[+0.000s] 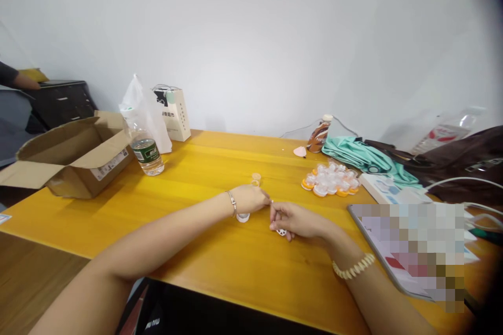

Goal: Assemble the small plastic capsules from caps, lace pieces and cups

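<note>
My left hand [253,199], with a bracelet at its wrist, is closed in a pinch at the middle of the table; a tiny pale thing may be at its fingertips, too small to name. Just right of it, my right hand [296,220] is closed around a small white piece with dark spots or holes [281,232], partly covered by its fingers. The fingertips of both hands nearly meet. A small round clear-and-white container [243,217] stands partly hidden beside my left wrist. Behind my left hand is another small clear, orange-tinted container [256,178].
Several clear and orange round containers [332,180] cluster at right, near a tablet [365,230], a power strip [381,188], teal cloth [365,157] and a brown bottle [320,133]. Left stand an open cardboard box [82,172] and a water bottle [147,154]. Another person's hand [26,82] shows far left.
</note>
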### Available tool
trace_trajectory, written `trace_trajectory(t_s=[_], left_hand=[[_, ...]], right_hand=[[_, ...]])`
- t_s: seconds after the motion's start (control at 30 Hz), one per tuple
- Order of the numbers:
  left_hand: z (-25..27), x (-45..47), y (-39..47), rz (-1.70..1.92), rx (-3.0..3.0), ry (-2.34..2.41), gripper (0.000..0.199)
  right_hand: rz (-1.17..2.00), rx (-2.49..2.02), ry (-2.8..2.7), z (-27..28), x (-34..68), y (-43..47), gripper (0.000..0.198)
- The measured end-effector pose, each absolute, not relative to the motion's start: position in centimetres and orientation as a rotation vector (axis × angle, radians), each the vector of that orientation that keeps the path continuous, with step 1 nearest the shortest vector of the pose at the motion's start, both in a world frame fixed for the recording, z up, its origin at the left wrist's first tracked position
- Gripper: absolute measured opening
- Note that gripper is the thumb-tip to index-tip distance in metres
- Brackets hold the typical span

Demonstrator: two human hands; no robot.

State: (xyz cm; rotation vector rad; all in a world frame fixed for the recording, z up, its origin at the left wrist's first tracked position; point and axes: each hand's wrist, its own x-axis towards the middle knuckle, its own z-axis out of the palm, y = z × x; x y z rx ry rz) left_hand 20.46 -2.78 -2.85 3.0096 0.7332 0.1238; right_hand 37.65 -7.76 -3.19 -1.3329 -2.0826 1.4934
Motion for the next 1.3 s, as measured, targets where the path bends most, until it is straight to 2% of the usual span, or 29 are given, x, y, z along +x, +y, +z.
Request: trace_trajectory(t_s=[0.27, 0.4, 0.6, 0.8, 0.97, 1.1, 1.3], left_hand=[[-3.2, 18.0, -3.7, 0.265, 2.953, 0.971, 0.014], [-3.5, 17.9, -3.4, 0.472, 2.895, 0.849, 0.016], [-2.6, 16.5, -4.0, 0.877, 2.292, 0.918, 0.014], [-2.6, 16.0, -4.9, 0.815, 1.654, 0.811, 0.021], [-2.6, 16.5, -5.4, 0.838, 1.53, 0.831, 0.027], [-3.0, 16.7, -5.3, 0.839, 1.587, 0.796, 0.044], [-3.1, 16.7, -5.2, 0.815, 1.606, 0.809, 0.027]], right_hand=[[1.581, -1.065, -1.854, -3.8, 35.8, -7.5, 0.023], [1.539, -1.033, -1.776, -3.8, 36.0, -7.4, 0.026], [1.451, -0.997, -1.639, -3.4, 35.8, -7.2, 0.029], [1.381, -1.05, -1.466, -3.6, 35.4, -6.9, 0.021], [1.392, -1.023, -1.393, -3.6, 35.0, -7.0, 0.023], [1.446, -1.004, -1.365, -3.8, 34.8, -7.1, 0.024], [1.436, -1.024, -1.276, -3.8, 35.0, -7.0, 0.025]])
